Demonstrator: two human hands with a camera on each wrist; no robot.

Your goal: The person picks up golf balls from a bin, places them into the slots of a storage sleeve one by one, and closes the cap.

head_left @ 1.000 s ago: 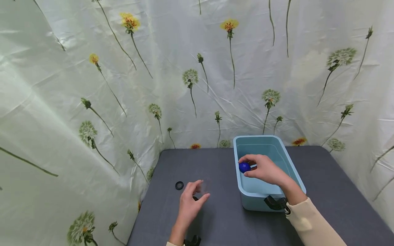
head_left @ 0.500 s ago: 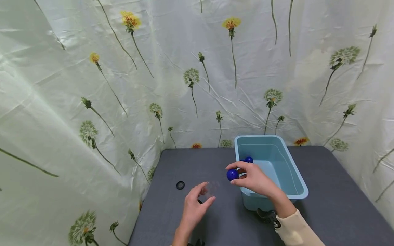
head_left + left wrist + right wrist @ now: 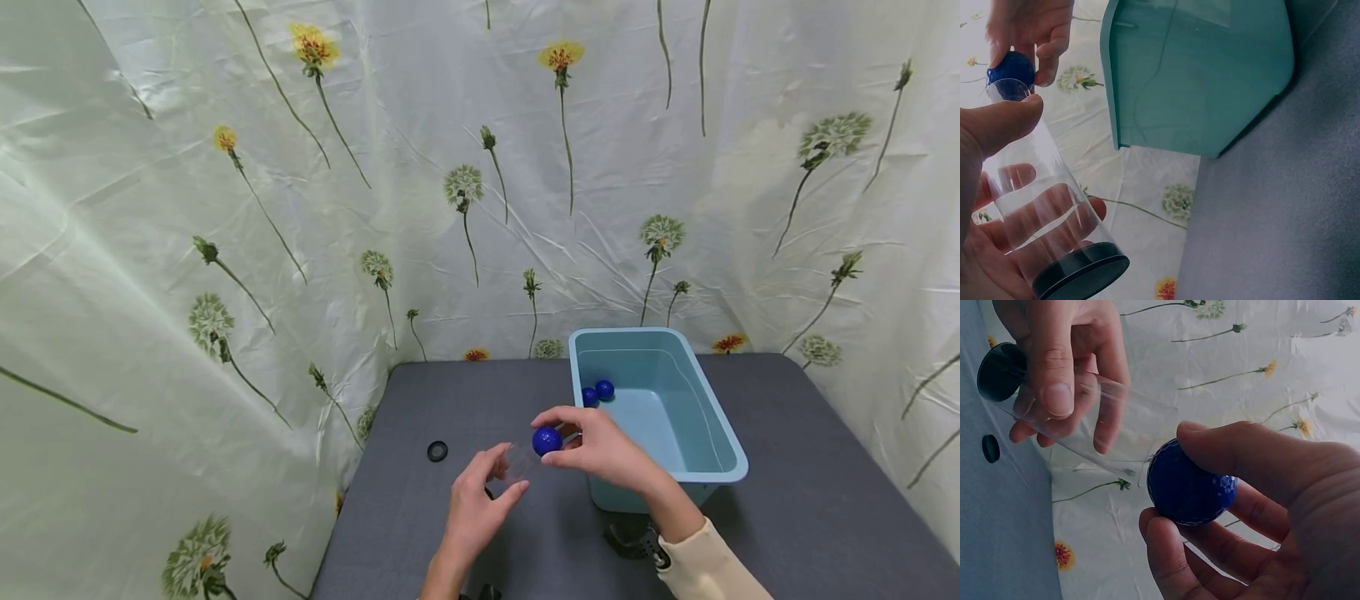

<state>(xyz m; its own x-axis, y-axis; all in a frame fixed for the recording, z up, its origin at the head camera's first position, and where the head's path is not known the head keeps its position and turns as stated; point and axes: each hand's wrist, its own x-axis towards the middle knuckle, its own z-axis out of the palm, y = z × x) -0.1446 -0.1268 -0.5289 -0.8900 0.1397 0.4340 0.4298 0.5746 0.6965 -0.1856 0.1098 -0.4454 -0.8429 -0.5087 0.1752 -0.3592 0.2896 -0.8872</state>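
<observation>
My left hand grips a clear plastic tube that has a black cap on its lower end. The tube's other end is uncapped and tilts up toward my right hand. Thumb and fingers of that right hand pinch a dimpled blue golf ball right at the tube's mouth. Whether ball and rim touch, I cannot tell. Inside the tube I see nothing. Two more blue balls lie in the light-blue bin, by its left wall.
A loose black cap lies on the dark grey table, left of my hands. The bin stands on the right part of the table, just behind my right hand. A flowered curtain hangs behind the table.
My right hand has carried the ball out of the bin, leftward to the tube's mouth. My left hand has shifted slightly right with the tube. The two balls in the bin have come into view.
</observation>
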